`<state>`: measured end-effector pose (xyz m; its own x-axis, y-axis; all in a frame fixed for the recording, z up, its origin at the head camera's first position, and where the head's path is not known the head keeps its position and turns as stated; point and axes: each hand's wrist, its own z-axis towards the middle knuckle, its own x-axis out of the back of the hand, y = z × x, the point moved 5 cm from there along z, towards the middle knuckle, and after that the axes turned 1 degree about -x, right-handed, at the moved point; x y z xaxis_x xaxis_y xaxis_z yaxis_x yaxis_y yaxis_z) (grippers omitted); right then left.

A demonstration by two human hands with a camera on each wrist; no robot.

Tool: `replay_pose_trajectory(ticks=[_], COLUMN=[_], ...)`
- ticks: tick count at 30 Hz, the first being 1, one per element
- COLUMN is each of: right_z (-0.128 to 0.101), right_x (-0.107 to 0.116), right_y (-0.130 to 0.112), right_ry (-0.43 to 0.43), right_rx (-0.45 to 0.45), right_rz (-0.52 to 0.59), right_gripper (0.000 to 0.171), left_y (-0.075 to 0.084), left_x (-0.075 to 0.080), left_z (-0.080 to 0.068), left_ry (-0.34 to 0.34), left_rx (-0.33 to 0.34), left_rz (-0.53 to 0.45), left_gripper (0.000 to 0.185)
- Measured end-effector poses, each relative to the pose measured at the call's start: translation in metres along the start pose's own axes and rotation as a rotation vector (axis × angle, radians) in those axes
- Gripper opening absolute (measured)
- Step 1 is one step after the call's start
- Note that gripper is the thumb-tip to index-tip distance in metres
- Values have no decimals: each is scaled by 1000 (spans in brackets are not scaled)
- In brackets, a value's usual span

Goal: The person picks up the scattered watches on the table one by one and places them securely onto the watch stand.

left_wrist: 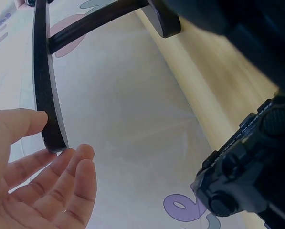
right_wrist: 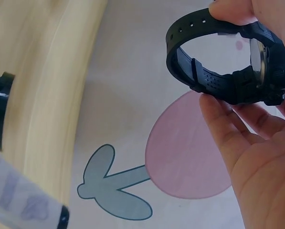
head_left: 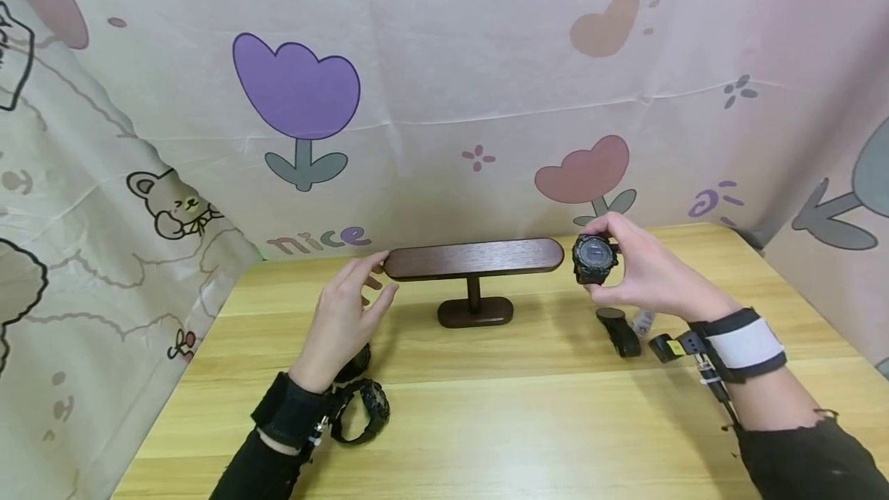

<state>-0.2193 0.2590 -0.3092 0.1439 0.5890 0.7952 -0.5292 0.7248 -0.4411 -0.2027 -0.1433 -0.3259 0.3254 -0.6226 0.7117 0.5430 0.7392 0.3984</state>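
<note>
A dark wooden T-shaped watch stand [head_left: 474, 258] stands mid-table, its bar bare. My right hand [head_left: 642, 268] pinches a black digital watch [head_left: 594, 258] with a buckled strap [right_wrist: 204, 71] just off the bar's right end. My left hand [head_left: 345, 315] is open, its fingertips at the bar's left end [left_wrist: 54, 138]. A second black watch [head_left: 361, 407] lies on the table under my left wrist, and shows close up in the left wrist view [left_wrist: 247, 167].
A light wooden table [head_left: 528, 423] is enclosed by a cartoon-printed fabric backdrop [head_left: 444, 99]. Another black watch [head_left: 618, 329] and a small white item [head_left: 643, 322] lie on the table below my right hand.
</note>
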Motion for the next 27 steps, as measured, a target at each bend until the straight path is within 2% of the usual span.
replay_pose_trajectory(ticks=[18, 24, 27], right_z=[19, 24, 26], right_x=[-7, -9, -13], right_y=[-10, -14, -16], right_ry=[-40, -46, -60], right_rx=[38, 111, 115], right_rz=[-20, -23, -7], right_gripper=[72, 72, 71], left_y=[0, -1, -2], left_x=[-2, -2, -2], left_z=[3, 4, 3], left_ry=[6, 14, 14], left_rx=[2, 2, 5], left_rz=[-39, -36, -36], left_gripper=[42, 38, 38])
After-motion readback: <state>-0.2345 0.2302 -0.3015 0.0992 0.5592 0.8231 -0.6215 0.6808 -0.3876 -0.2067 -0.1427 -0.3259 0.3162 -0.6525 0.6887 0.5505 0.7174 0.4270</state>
